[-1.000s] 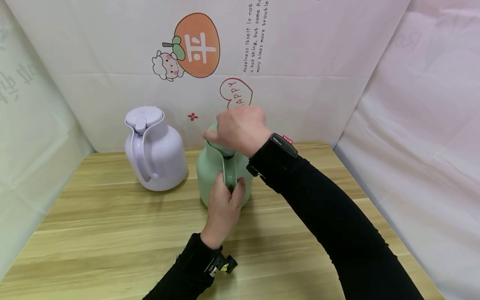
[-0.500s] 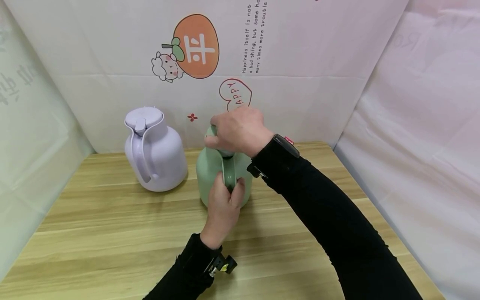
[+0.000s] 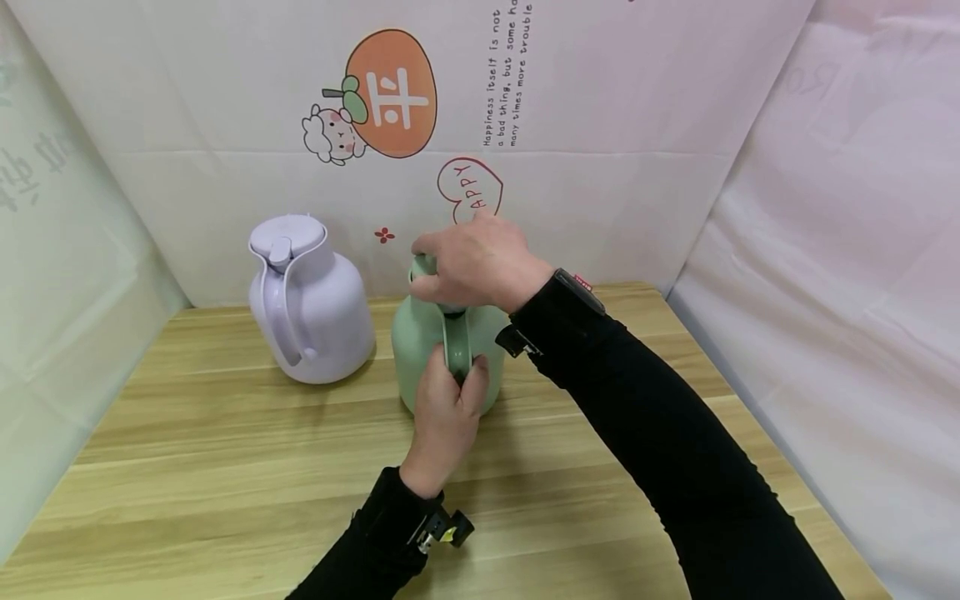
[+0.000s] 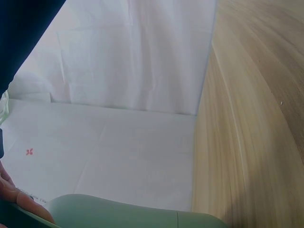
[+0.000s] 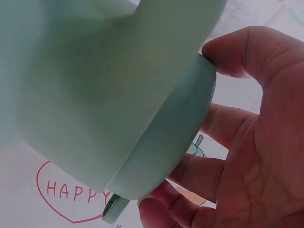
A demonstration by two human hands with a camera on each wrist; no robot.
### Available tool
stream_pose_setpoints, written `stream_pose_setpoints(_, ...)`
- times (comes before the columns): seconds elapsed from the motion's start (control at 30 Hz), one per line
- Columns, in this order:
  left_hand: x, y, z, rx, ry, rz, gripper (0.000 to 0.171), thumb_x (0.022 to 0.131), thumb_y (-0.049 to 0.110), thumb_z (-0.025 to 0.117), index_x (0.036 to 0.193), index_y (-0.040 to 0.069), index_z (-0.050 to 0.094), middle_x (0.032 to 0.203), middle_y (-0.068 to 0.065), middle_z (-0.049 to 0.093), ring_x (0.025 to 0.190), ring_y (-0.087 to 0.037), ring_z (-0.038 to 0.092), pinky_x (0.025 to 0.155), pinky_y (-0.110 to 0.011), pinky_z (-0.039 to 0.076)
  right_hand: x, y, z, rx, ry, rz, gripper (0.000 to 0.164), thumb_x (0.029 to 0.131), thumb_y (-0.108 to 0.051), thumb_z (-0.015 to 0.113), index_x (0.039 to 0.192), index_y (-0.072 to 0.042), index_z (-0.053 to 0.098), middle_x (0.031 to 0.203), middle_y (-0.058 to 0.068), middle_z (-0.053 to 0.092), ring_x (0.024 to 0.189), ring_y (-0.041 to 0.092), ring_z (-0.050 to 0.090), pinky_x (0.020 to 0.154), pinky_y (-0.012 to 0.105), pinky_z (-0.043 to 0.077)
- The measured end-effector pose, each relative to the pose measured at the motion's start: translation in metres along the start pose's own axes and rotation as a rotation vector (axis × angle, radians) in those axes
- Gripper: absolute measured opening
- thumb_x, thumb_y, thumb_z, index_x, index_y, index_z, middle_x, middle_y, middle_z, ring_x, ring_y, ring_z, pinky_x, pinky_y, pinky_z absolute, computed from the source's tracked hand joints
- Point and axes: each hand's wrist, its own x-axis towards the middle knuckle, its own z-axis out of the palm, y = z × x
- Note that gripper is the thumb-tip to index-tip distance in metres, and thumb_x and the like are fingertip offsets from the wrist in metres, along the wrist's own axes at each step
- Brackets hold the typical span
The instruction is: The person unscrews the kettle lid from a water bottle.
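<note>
A green vacuum jug (image 3: 415, 350) stands on the wooden table, its handle (image 3: 457, 337) facing the person. My left hand (image 3: 446, 417) grips that handle low down, thumb on its right side. Over the top, my right hand (image 3: 483, 260) holds the jug's lid (image 5: 178, 126), with thumb and fingers spread around its edge. In the right wrist view the lid sits at the neck's rim, and a small green tab (image 5: 115, 208) sticks out beside it. The jug's side (image 4: 118, 213) fills the bottom of the left wrist view.
A lilac jug (image 3: 333, 317) with its lid on stands to the left of the green one. Behind both hangs a white printed cloth (image 3: 600, 183), close to the back edge of the table (image 3: 225, 467). More white cloth (image 3: 847, 275) hangs on either side.
My right hand has turned slightly on the lid, its wrist shifting a little right. Thumb and forefinger are further apart, with more green showing between them. The left hand keeps its grip.
</note>
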Motion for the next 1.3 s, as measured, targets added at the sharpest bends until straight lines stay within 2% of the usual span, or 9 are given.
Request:
stream_pose_setpoints(0.2, 0.000, 0.001, 0.000, 0.000, -0.001, -0.006, 0.026, 0.108, 0.015, 0.052, 0.086, 0.010, 0.038, 0.065, 0.004, 0.027, 0.055, -0.008, 0.020, 0.057, -0.025, 0.026, -0.001, 0.002, 0.000, 0.033, -0.010, -0.021, 0.039, 0.092, -0.039, 0.056, 0.128, -0.029, 0.064, 0.069, -0.003, 0.037, 0.077, 0.018, 0.041, 0.078, 0.033, 0.027)
stream_pose_setpoints(0.43, 0.000, 0.001, -0.001, -0.011, -0.016, -0.026, 0.026, 0.109, 0.017, 0.051, 0.087, 0.010, 0.038, 0.063, 0.003, 0.028, 0.052, -0.009, 0.022, 0.056, -0.026, 0.026, -0.003, 0.003, -0.001, 0.059, -0.023, -0.054, 0.052, 0.090, -0.033, 0.055, 0.142, -0.032, 0.062, 0.088, -0.005, 0.063, 0.088, 0.020, 0.047, 0.079, 0.034, 0.031)
stream_pose_setpoints(0.57, 0.000, 0.001, -0.001, -0.016, -0.019, -0.033, 0.025, 0.109, 0.016, 0.051, 0.088, 0.010, 0.038, 0.063, 0.002, 0.029, 0.052, -0.010, 0.022, 0.056, -0.026, 0.027, -0.003, 0.004, 0.000, 0.071, -0.020, -0.072, 0.054, 0.090, -0.032, 0.056, 0.143, -0.031, 0.062, 0.098, -0.008, 0.070, 0.088, 0.017, 0.051, 0.083, 0.033, 0.033)
stream_pose_setpoints(0.77, 0.000, 0.002, -0.001, -0.014, -0.018, -0.038, 0.024, 0.109, 0.016, 0.051, 0.089, 0.010, 0.039, 0.064, 0.003, 0.030, 0.052, -0.010, 0.024, 0.056, -0.026, 0.028, -0.002, 0.006, 0.001, 0.120, -0.021, -0.084, 0.052, 0.089, -0.032, 0.059, 0.141, -0.031, 0.063, 0.089, -0.006, 0.067, 0.086, 0.019, 0.048, 0.083, 0.033, 0.032)
stream_pose_setpoints(0.93, 0.000, 0.002, -0.001, 0.007, -0.010, -0.039, 0.024, 0.109, 0.016, 0.053, 0.090, 0.010, 0.040, 0.065, 0.003, 0.030, 0.053, -0.009, 0.024, 0.057, -0.026, 0.028, -0.002, 0.009, 0.001, 0.145, -0.023, -0.117, 0.049, 0.089, -0.027, 0.059, 0.138, -0.029, 0.065, 0.107, -0.010, 0.069, 0.089, 0.018, 0.053, 0.090, 0.034, 0.032)
stream_pose_setpoints(1.1, -0.001, 0.003, -0.001, 0.039, -0.003, -0.039, 0.023, 0.108, 0.017, 0.053, 0.091, 0.008, 0.041, 0.066, 0.002, 0.030, 0.054, -0.009, 0.024, 0.057, -0.025, 0.028, -0.002, 0.011, 0.001, 0.175, -0.028, -0.136, 0.044, 0.090, -0.025, 0.060, 0.134, -0.029, 0.067, 0.123, -0.010, 0.069, 0.101, 0.020, 0.053, 0.094, 0.035, 0.037)
stream_pose_setpoints(1.17, -0.001, 0.003, -0.001, 0.045, -0.002, -0.037, 0.022, 0.108, 0.017, 0.054, 0.092, 0.008, 0.042, 0.066, 0.002, 0.030, 0.054, -0.009, 0.025, 0.057, -0.025, 0.028, -0.002, 0.011, 0.001, 0.195, -0.031, -0.129, 0.043, 0.090, -0.025, 0.061, 0.132, -0.030, 0.067, 0.123, -0.010, 0.069, 0.104, 0.022, 0.051, 0.093, 0.035, 0.038)
stream_pose_setpoints(1.3, 0.000, 0.003, -0.001, 0.055, 0.003, -0.037, 0.022, 0.108, 0.017, 0.054, 0.091, 0.007, 0.042, 0.066, 0.002, 0.031, 0.054, -0.009, 0.026, 0.057, -0.025, 0.029, -0.001, 0.013, 0.002, 0.233, -0.019, -0.152, 0.039, 0.090, -0.023, 0.062, 0.128, -0.028, 0.069, 0.113, -0.010, 0.069, 0.100, 0.021, 0.054, 0.090, 0.033, 0.038)
